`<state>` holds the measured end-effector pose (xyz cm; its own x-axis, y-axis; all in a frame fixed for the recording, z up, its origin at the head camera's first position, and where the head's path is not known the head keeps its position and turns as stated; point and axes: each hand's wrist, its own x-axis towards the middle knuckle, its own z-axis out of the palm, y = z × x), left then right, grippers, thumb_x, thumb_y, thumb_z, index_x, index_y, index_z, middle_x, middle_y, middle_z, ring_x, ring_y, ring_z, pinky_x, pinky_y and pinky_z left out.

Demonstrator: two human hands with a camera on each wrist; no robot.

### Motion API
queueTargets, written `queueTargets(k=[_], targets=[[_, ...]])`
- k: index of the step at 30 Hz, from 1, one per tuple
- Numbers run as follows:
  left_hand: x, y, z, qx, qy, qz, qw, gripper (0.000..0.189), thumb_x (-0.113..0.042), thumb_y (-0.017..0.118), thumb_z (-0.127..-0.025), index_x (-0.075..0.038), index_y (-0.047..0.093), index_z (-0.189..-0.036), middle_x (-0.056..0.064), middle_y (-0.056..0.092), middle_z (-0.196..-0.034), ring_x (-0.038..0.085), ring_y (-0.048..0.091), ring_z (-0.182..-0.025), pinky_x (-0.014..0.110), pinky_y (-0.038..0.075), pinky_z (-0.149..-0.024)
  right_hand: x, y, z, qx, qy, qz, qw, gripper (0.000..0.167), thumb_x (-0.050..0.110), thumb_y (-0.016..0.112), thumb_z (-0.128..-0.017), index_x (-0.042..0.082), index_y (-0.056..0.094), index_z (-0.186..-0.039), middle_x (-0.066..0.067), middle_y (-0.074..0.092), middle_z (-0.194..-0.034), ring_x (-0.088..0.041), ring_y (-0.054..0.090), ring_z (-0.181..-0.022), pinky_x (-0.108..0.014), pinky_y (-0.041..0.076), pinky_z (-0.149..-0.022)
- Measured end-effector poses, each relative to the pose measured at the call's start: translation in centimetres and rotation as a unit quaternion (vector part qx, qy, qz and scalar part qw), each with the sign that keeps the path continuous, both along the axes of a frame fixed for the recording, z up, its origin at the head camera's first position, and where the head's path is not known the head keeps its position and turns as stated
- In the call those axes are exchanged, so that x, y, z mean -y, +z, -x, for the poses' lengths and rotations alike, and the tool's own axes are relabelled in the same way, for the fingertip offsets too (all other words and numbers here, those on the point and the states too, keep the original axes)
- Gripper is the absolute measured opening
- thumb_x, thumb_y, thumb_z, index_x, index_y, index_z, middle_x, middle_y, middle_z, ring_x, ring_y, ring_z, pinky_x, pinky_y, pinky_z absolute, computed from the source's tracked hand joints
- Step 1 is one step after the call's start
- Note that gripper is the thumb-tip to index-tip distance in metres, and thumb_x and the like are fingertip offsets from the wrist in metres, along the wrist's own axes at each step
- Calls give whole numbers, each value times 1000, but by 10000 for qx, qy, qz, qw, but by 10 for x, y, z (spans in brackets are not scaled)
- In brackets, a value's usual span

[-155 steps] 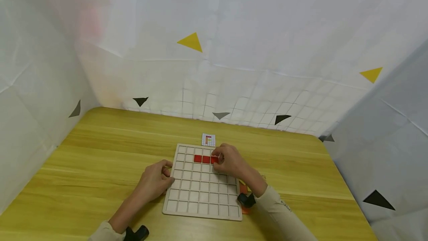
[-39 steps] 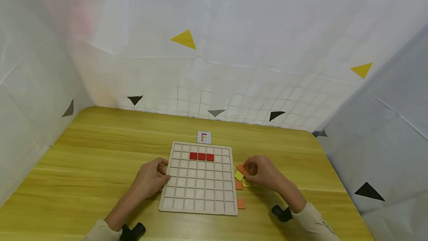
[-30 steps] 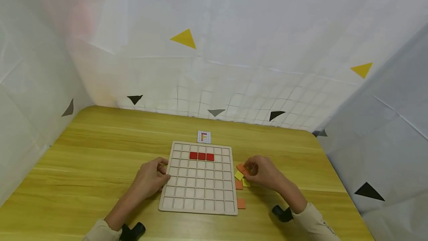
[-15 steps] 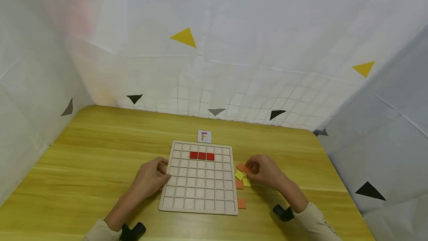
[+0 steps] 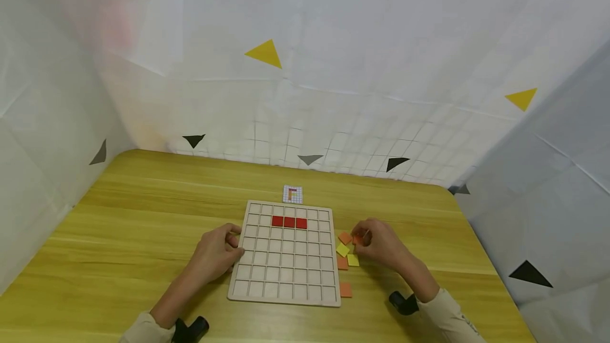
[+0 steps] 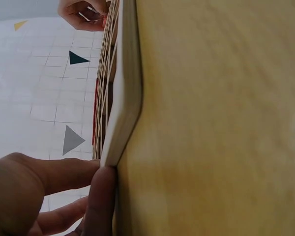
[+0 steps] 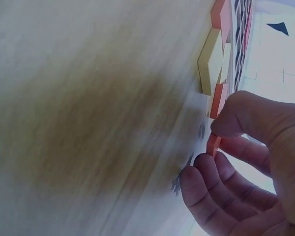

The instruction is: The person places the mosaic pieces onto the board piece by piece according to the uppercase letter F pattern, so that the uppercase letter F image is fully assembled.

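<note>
Head view: right hand (image 5: 381,245) has slid its pinched orange tile (image 5: 357,240) free, singling it out; left hand (image 5: 216,254) grips the left edge of the board (image 5: 287,261).

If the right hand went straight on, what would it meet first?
From the right hand, likely the loose orange tile just left of its pinched tile, with the board beyond, though height is unclear.

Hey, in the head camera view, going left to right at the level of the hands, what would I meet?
Left hand → grid board → the yellow tile nearest the board → right hand, pinching an orange tile.
</note>
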<state>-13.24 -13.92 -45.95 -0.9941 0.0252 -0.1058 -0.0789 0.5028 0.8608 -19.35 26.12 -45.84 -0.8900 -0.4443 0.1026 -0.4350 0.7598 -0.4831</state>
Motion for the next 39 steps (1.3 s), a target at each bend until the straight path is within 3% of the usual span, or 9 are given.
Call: queueTargets(k=[13,21,39], targets=[[0,0,-1,30,49,8,10000,42,0,76,-83,2,62,-122,6,58,-87,14,60,-66,30,53,-47,4,4,-2,-351,4,254,9991,26,-1,78,-74,8,74,-98,2,60,-87,-10,58,-71,-25,53,-60],[-1,-1,-1,52,37,-47,10000,42,1,76,-83,2,62,-123,6,58,-88,14,61,-66,30,53,-47,13,5,-4,-219,-87,324,9992,27,4,82,-73,8,75,-99,3,60,-87,-11,58,-71,-25,53,-61],[-1,0,-1,0,-9,-12,10000,41,0,75,-84,2,62,-122,6,59,-87,15,61,-67,30,53,-47,29,7,-4,-316,136,562,9978,27,1,78,-74,6,74,-100,2,60,-88,-11,58,-73,-25,53,-61]])
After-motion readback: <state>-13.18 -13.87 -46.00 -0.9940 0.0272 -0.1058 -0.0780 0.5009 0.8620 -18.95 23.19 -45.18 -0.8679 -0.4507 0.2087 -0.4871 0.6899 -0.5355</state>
